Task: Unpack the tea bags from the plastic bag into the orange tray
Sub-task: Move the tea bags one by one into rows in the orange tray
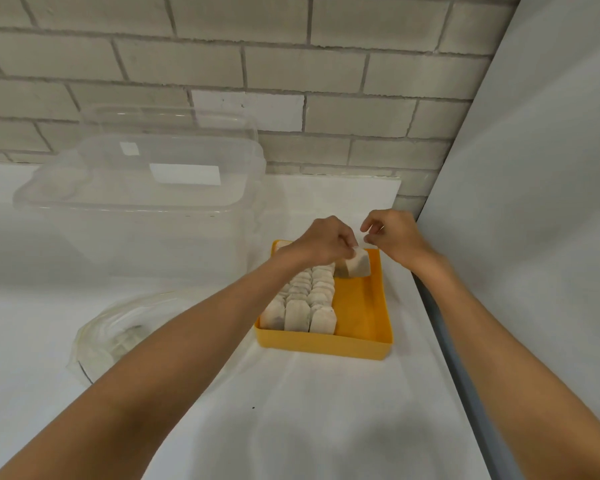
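An orange tray sits on the white table ahead of me. Its left part holds rows of pale tea bags standing on edge; the right part shows bare orange floor. My left hand pinches a small stack of tea bags at the tray's far end, in the right column. My right hand hovers just right of it above the tray's far right corner, fingers curled with fingertips pinched, nothing visibly in them. A crumpled clear plastic bag lies on the table to the left, partly behind my left forearm.
A large clear plastic container stands upside down at the back left. A grey brick wall runs behind the table. A white panel stands close along the tray's right side.
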Action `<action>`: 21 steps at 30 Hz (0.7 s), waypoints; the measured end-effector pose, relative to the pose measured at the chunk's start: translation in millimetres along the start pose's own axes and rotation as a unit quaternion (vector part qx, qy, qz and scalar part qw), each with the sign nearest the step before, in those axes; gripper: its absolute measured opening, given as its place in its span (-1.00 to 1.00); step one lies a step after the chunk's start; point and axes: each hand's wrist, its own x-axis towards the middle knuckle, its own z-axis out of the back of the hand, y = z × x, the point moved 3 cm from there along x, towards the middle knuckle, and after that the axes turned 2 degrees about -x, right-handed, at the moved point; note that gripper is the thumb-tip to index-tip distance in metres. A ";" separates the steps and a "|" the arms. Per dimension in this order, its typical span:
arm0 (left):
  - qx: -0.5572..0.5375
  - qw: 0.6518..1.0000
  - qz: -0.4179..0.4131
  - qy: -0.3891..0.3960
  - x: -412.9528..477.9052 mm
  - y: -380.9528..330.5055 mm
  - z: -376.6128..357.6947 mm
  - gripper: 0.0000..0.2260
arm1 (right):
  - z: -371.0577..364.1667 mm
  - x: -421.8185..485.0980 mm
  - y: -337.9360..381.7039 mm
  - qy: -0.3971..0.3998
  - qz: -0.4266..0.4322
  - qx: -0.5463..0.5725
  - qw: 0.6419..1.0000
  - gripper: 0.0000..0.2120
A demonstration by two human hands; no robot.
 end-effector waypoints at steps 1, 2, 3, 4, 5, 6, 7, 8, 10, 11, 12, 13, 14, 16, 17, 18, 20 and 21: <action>0.016 1.000 0.005 0.008 4.6 2.5 -4.8 -0.85 | 0.1 -1.3 -2.5 0.001 -0.005 0.000 1.000 -0.89; 0.035 0.999 0.012 0.010 8.9 5.4 -9.4 -0.86 | -0.3 -2.6 -4.8 0.002 -0.010 0.001 1.000 -0.89; 0.057 0.998 0.019 0.008 12.5 7.8 -13.3 -0.87 | -0.6 -4.0 -6.3 0.003 -0.014 0.002 1.000 -0.89; 0.078 0.997 0.026 0.003 15.0 10.0 -16.5 -0.88 | -1.3 -5.5 -7.5 0.005 -0.017 0.003 1.000 -0.89; 0.100 0.995 0.031 -0.003 16.9 11.8 -18.8 -0.89 | -2.0 -7.0 -8.2 0.007 -0.019 0.004 1.000 -0.89; 0.123 0.992 0.033 -0.010 17.9 13.3 -20.2 -0.90 | -2.8 -8.3 -8.5 0.008 -0.021 0.005 1.000 -0.89; 0.148 0.988 0.032 -0.015 18.3 14.5 -21.6 -0.90 | -3.4 -9.7 -8.4 0.010 -0.022 0.005 1.000 -0.88; 0.173 0.984 0.027 -0.020 18.3 15.3 -22.6 -0.90 | -4.0 -10.6 -8.3 0.011 -0.023 0.006 1.000 -0.88; 0.218 0.975 0.011 -0.035 18.0 15.6 -23.2 -0.90 | -5.3 -11.7 -8.3 0.013 -0.024 0.008 1.000 -0.87; 0.234 0.971 0.003 -0.045 17.9 15.3 -23.0 -0.89 | -5.7 -12.1 -8.4 0.014 -0.024 0.008 1.000 -0.87; 0.247 0.968 -0.003 -0.054 17.8 15.2 -22.2 -0.89 | -6.1 -12.2 -8.1 0.014 -0.024 0.007 1.000 -0.86; 0.256 0.965 -0.009 -0.060 18.0 15.2 -21.6 -0.88 | -6.5 -12.3 -7.7 0.016 -0.023 0.007 1.000 -0.86; 0.267 0.962 -0.014 -0.064 18.4 15.5 -20.8 -0.88 | -6.7 -12.5 -7.5 0.017 -0.024 0.008 1.000 -0.86; 0.290 0.954 -0.021 -0.067 19.6 16.8 -20.4 -0.88 | -6.8 -12.8 -7.0 0.018 -0.024 0.012 0.999 -0.86; 0.303 0.951 -0.022 -0.067 19.8 17.5 -21.1 -0.89 | -6.5 -13.2 -6.6 0.019 -0.023 0.012 0.999 -0.86; 0.314 0.947 -0.023 -0.067 20.0 18.2 -21.9 -0.89 | -6.2 -13.6 -6.3 0.019 -0.024 0.014 0.999 -0.86; 0.336 0.939 -0.027 -0.074 20.3 19.2 -23.5 -0.89 | -6.2 -14.1 -5.8 0.022 -0.026 0.019 0.999 -0.86; 0.349 0.933 -0.031 -0.080 20.1 19.3 -24.4 -0.88 | -6.2 -14.4 -5.7 0.024 -0.027 0.021 0.999 -0.86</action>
